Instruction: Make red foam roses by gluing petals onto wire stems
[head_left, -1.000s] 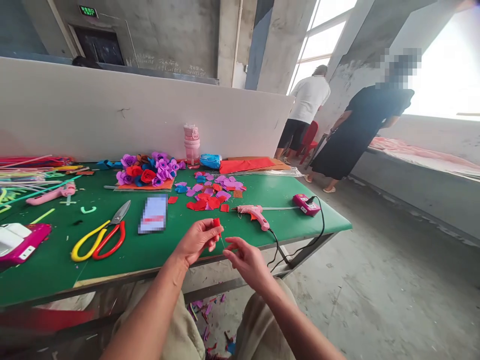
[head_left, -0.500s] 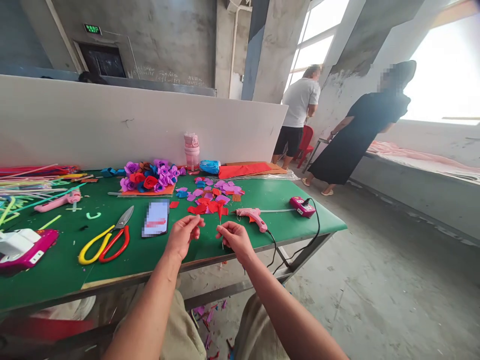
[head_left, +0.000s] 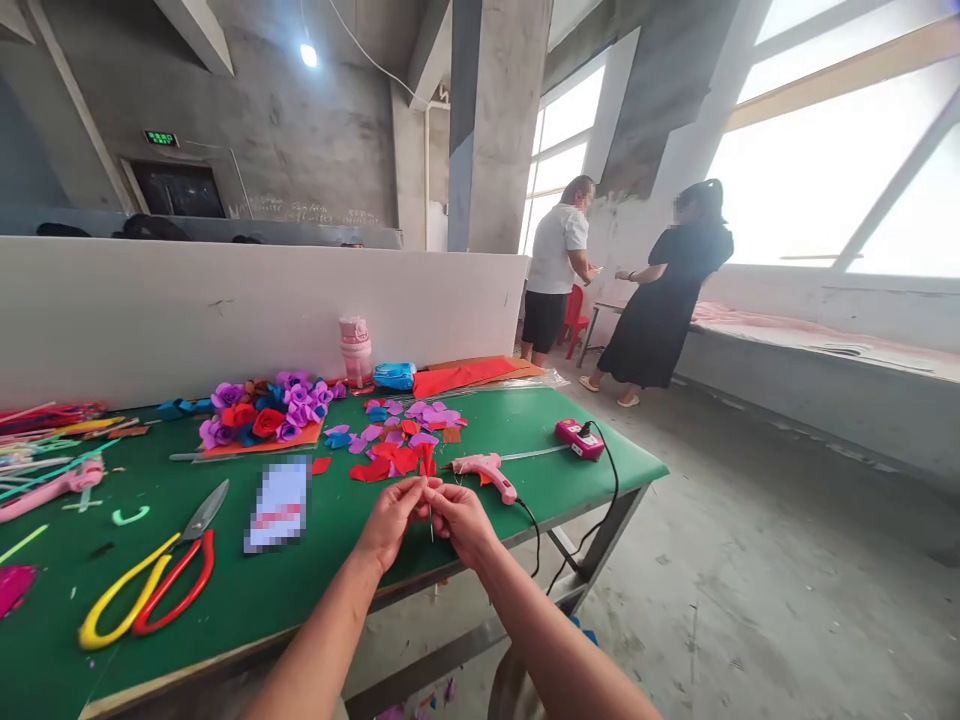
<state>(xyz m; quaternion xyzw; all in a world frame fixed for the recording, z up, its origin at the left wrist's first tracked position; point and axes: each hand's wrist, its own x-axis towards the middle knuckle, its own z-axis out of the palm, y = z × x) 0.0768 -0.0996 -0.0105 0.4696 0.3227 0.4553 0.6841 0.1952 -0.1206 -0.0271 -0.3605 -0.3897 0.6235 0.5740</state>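
Pinching 1 thin stem (head_left: 432,530) of red paper (head_left: 427,458), left hand (head_left: 388,522) and right hand (head_left: 463,522) meet over the near edge of the table (head_left: 517,408), probably for steadiness; the glue gun (head_left: 480,468) lies near, perhaps for easy reach.

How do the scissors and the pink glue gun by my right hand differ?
The scissors are yellow-and-red-handled, while the glue gun is pink. The scissors have metal blades; the glue gun has a black cord. The scissors lie left of your left hand; the glue gun lies just beyond your right hand. Both lie on the green tabletop.
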